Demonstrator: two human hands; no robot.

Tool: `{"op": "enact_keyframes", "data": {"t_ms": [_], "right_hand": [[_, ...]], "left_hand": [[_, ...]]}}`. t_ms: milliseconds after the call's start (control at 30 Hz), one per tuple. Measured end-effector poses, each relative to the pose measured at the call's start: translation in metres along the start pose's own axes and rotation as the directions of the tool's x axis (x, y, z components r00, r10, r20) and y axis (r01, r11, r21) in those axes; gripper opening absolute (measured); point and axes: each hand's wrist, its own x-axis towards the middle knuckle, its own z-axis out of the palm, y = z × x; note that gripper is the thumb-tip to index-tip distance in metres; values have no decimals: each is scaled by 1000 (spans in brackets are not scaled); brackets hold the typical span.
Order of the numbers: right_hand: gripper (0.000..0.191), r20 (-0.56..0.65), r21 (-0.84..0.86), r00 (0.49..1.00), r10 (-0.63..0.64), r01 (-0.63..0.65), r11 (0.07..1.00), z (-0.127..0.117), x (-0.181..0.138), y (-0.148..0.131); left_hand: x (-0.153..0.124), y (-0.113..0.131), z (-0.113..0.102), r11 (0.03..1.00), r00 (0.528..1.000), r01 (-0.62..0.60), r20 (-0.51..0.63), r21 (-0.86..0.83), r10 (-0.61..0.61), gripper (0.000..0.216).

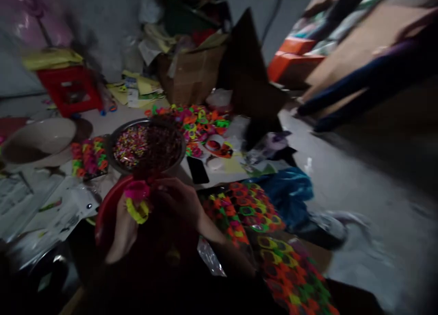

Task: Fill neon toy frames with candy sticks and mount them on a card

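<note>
My left hand (pixel 123 230) is closed around a small pink and yellow plastic piece (pixel 137 203) whose yellow part is ring-shaped. My right hand (pixel 181 201) is just to the right of it, fingers bent together toward the pink part; what they pinch, if anything, is blurred and dark. Both hands are over a red basin (pixel 106 210), its inside mostly in shadow. Just beyond them stands a metal bowl (pixel 183 153), with many tiny multicoloured pieces (pixel 130 144) on its left side and dark reddish ones (pixel 164 146) on its right.
A heap of bright plastic pieces (pixel 201 123) lies behind the bowl, near a black phone (pixel 197 170). Bagged bright pieces (pixel 253 205) lie at my right. A pale basin (pixel 41 139), red stool (pixel 70 89) and cardboard box (pixel 196 73) stand around. Another person's legs (pixel 356 87) appear far right.
</note>
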Motion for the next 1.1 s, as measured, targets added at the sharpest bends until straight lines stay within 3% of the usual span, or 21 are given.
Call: {"op": "enact_keyframes", "data": {"t_ms": [100,267,500,700,933,1100], "right_hand": [[20,-40,-21,991,-128,128,992,1,-6,-16],[23,-25,-71,965,-260,257,964,14,-4,-26],[28,37,-68,971,-238,240,968,19,-5,-28],[18,-7,-7,976,-218,218,976,23,-7,-26],[15,30,-83,973,-228,229,970,26,-10,-29],[11,114,-83,976,-188,198,977,26,-13,-29]], "left_hand": [[-1,3,3,999,999,-37,-15,-35,36,46],[-5,8,-2,997,992,-74,-103,-24,71,32],[-2,4,-8,996,985,-85,-152,-22,81,33],[4,-2,-12,990,982,-144,-122,5,144,23],[2,-11,-22,944,942,-276,-146,181,303,25],[1,-14,-25,925,932,-280,-157,255,326,18]]}}
